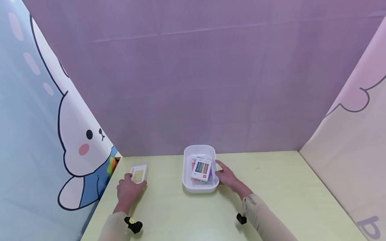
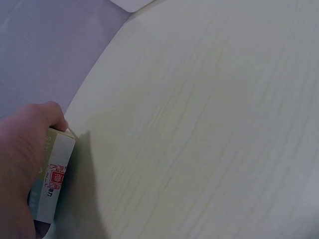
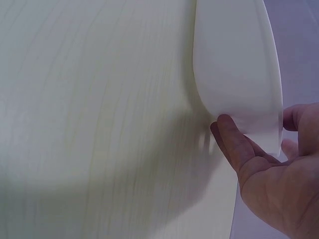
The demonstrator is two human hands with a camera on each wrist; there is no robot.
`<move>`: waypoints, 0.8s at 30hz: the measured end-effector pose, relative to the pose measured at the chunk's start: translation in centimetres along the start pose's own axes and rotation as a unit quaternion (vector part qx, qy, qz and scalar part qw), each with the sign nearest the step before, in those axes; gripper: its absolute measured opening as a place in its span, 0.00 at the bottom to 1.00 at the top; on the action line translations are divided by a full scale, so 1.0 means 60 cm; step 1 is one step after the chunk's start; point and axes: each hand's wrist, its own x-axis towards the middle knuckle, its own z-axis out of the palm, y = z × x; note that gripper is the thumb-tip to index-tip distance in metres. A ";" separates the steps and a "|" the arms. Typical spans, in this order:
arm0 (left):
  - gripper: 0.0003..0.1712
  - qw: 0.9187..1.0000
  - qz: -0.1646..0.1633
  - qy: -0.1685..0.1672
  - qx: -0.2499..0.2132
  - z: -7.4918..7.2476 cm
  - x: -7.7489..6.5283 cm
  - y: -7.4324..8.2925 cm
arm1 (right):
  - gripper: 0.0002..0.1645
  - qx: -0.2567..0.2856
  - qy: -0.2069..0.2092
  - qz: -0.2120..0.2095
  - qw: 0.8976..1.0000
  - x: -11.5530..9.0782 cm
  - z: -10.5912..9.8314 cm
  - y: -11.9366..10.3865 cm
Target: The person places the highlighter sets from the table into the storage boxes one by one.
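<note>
On the left of the table, my left hand [image 1: 130,191] grips a small white box with a yellowish panel [image 1: 138,175], fingers and thumb on its opposite sides. The left wrist view shows one edge of that box [image 2: 56,172], with a red printed mark, beside the hand [image 2: 22,159]. My right hand [image 1: 228,176] holds the right side of a white plastic bin [image 1: 190,154] near the back of the table. Inside the bin, a white box picturing coloured sticks [image 1: 202,169] lies over other pinkish packs, partly hidden. In the right wrist view, fingers [image 3: 234,142] touch the bin's outer wall [image 3: 234,64].
The pale wood-grain table [image 1: 181,214] ends at a purple cloth backdrop [image 1: 193,83]. Printed cloth with a cartoon rabbit [image 1: 78,147] hangs on the left, and a pink and cream cloth [image 1: 352,144] on the right. Black wrist devices [image 1: 134,226] sit near both cuffs.
</note>
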 end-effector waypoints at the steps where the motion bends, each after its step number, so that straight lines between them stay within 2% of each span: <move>1: 0.55 1.000 0.002 0.002 0.000 -0.002 -0.003 0.001 | 0.37 0.000 0.000 -0.002 1.000 0.000 0.000 0.000; 8: 0.53 0.999 0.016 0.032 -0.009 -0.010 -0.025 0.013 | 0.36 0.001 0.004 -0.007 1.000 0.001 0.003 0.000; 13: 0.52 0.998 0.025 0.051 -0.008 -0.006 -0.039 0.024 | 0.36 0.001 0.008 -0.003 1.000 -0.002 0.006 -0.003; 20: 0.50 0.996 0.048 0.068 -0.020 -0.013 -0.063 0.061 | 0.35 -0.030 0.016 -0.006 0.999 0.000 0.009 -0.001; 24: 0.49 0.995 0.061 0.081 -0.021 -0.012 -0.072 0.079 | 0.35 -0.029 0.013 -0.008 0.999 0.001 0.008 0.001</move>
